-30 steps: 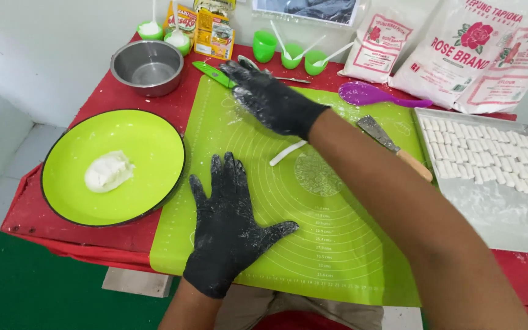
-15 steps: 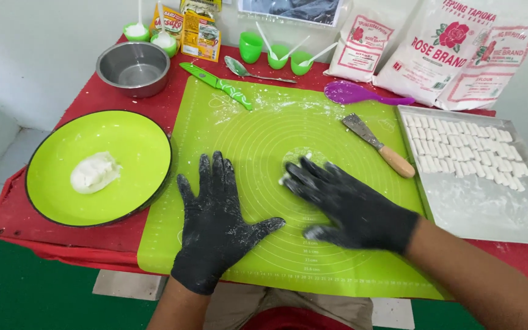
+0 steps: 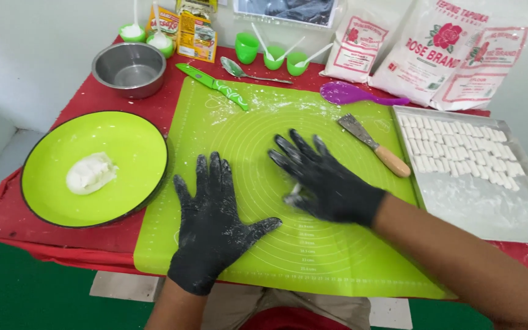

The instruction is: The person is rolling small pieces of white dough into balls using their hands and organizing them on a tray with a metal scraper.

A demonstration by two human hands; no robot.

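Two gloved hands press flat on the green mat, with a small white piece of dough under the right one.

The left hand [image 3: 215, 229] lies open on the mat [image 3: 252, 134], fingers spread, in the same place as a second ago. The right hand [image 3: 325, 183] was reaching to the far edge of the mat one second ago; it has come back to the middle and now lies palm down, fingers stretched, over the dough piece [image 3: 293, 194], which shows only a little at the palm edge. So the rolling is happening now, I think. The plate [image 3: 142, 134] at the left holds a white dough lump [image 3: 91, 173]. The scraper [image 3: 375, 146] lies just beside the tray [image 3: 490, 208] of cut pieces.
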